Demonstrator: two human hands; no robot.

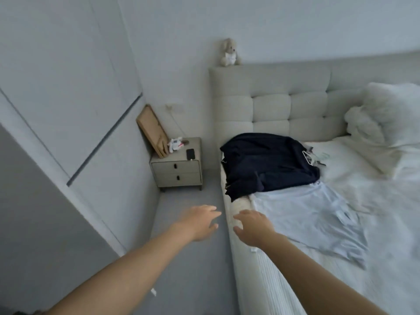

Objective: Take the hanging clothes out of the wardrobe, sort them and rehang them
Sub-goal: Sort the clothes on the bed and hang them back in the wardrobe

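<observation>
Clothes lie on the bed, and both my hands reach for them with fingers spread and holding nothing: left hand beside the bed's edge, right hand over it, near the pale blue garment, dark navy garment lying beyond.

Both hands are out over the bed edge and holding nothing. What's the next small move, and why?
Probably reach the right hand forward onto the pale blue garment spread flat on the white bed and take hold of it. It is the nearest garment; the dark navy pile lies farther off. The left hand hangs over the floor.
</observation>
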